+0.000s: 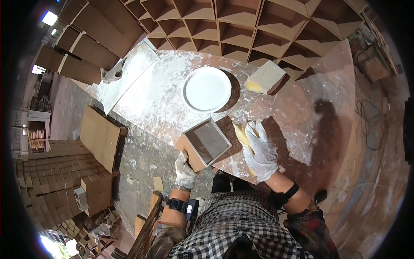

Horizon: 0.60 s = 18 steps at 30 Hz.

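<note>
Gripping the small wooden box [203,144] by its near corner, the left hand [184,169] holds firm (gloved). Right hand [261,151] presses a yellow sponge [241,134] onto the table [302,112].

A round white bucket [207,88] stands on the paint-smeared worktable [155,101], near a yellow sponge block [265,77]. Empty wooden cubbyholes [241,30] line the far edge.

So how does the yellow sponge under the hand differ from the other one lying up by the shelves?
The sponge near the wooden box is mostly covered by the right hand, so only a yellow edge shows. The far sponge block lies free, untouched, and shows a pale whitish top with a yellow side. Both rest on the white-smeared table.
</note>
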Available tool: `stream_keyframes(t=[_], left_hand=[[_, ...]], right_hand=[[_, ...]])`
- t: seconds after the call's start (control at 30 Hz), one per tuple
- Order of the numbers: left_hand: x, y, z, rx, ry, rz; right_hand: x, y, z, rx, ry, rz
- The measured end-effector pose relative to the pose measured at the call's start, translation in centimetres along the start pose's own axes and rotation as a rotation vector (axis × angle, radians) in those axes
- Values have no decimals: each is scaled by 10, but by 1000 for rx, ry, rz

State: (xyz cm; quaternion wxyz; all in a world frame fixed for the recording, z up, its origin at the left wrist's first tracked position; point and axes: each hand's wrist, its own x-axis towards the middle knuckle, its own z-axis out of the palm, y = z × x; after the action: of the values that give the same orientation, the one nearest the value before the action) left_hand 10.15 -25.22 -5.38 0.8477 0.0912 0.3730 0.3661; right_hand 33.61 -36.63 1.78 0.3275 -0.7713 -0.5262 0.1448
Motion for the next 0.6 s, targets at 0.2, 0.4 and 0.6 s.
stream_keyframes(t=[0.2, 0.4, 0.6], left_hand=[[2, 0, 7, 14, -60, 11], [4, 2, -3, 98, 5, 61], [7, 6, 1, 16, -22, -44]], right_hand=[[32, -28, -4, -201, -84, -188], [19, -36, -26, -428, -534, -311], [48, -70, 2, -521, -454, -571]])
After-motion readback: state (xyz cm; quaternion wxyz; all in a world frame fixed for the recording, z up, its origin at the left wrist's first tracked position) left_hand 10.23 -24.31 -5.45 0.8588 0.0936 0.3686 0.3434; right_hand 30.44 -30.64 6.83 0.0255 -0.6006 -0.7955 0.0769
